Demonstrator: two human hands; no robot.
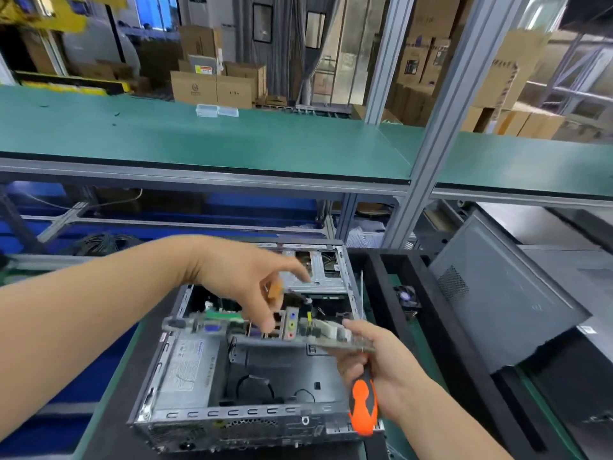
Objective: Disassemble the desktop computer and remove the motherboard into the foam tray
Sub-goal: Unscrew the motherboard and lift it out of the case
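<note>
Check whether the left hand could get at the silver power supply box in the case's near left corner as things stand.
Probably yes. The left hand hovers above the lifted green motherboard, fingers apparently not gripping anything, and the silver power supply box lies uncovered below and nearer, nothing over it.

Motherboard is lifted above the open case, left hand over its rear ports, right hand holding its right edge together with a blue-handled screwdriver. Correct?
Nearly. The head view shows the screwdriver handle is orange and black, not blue. The rest holds: the motherboard is raised above the open case, left hand over its ports, right hand gripping its right edge.
</note>
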